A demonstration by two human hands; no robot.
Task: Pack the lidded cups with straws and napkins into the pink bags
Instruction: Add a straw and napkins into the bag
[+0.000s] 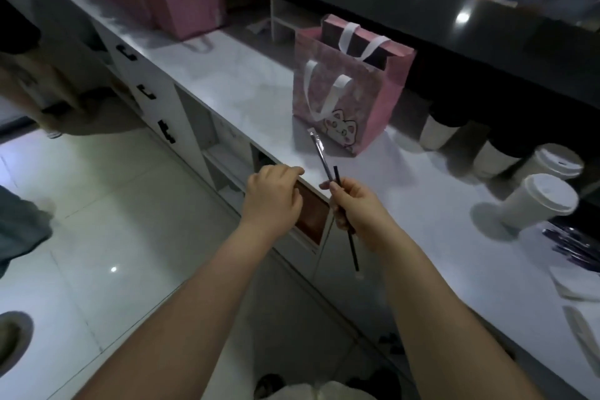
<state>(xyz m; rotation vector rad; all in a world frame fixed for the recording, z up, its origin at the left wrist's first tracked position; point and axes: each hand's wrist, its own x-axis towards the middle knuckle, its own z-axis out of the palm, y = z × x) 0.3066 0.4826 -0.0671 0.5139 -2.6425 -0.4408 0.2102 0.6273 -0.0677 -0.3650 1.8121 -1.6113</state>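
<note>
Right hand pinches two wrapped straws; left hand is curled at the counter edge, contents unclear.
Best to steer the tips between the handles into the open pink bag.

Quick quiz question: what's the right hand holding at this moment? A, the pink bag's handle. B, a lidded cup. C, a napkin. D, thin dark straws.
D: the right hand grips thin dark straws in front of the open pink bag, while the lidded cups stand untouched on the counter.
</note>
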